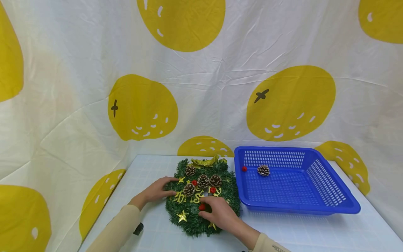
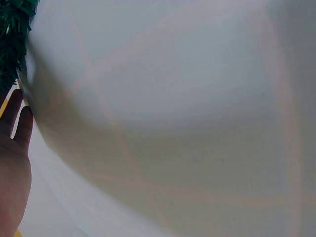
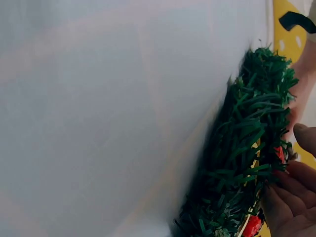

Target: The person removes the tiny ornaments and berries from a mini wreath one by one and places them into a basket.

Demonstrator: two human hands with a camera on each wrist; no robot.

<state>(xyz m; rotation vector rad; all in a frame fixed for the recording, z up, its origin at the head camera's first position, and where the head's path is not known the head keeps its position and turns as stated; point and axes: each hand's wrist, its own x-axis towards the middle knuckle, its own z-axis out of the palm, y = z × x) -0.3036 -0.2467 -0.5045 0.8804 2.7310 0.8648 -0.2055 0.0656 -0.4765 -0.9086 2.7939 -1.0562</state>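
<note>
The head view alone shows the full face of the wreath [image 1: 192, 218], which lies flat on the table [image 1: 148, 171], left of the blue basket [image 1: 299, 209]. The right wrist view adds the wreath's green side in profile; the left wrist view shows mainly the table surface, with the wreath and fingers at its left margin.

Left hand [image 1: 159, 189]: fingers apart and extended, resting on the wreath's left edge. Right hand [image 1: 221, 211]: thumb and fingers together, pinching a red ball [image 1: 202, 207] at the wreath's lower middle.

Basket contents: one loose pine cone [image 1: 263, 170] and one small red bead [image 1: 244, 168], both toward the rear left. The wreath carries four pine cones, gold stars and gold lettering [image 1: 181, 197].

Edges: the wreath's right side sits just beside the basket's left wall. Table surface extends left of the wreath and in front of the basket.
</note>
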